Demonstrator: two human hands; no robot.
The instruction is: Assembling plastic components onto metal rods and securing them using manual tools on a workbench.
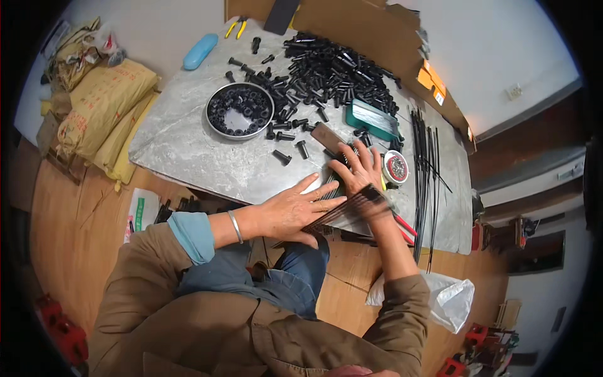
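Note:
My left hand (292, 207) is spread out at the table's near edge, its fingers over a fan of thin black strips (342, 213). Over the same strips lies my right hand (363, 174), fingers stretched apart, beside a flat brown block (328, 138). The strips' dark, blurred ends cross my right wrist. How far the strips run under both palms is hidden. Just right of the right hand stands a small round white tub (396, 168) of tiny metal pieces. A green box (374, 120) holding thin silvery pins lies beyond it.
Black bolt-like parts (339, 66) are heaped at the back, against cardboard (358, 22). A round bowl (240, 135) holds dark rings. Long black strips (424, 169) lie at right, near a red-handled tool (405, 229). Yellow pliers (236, 27) and a blue case (201, 51) sit far left.

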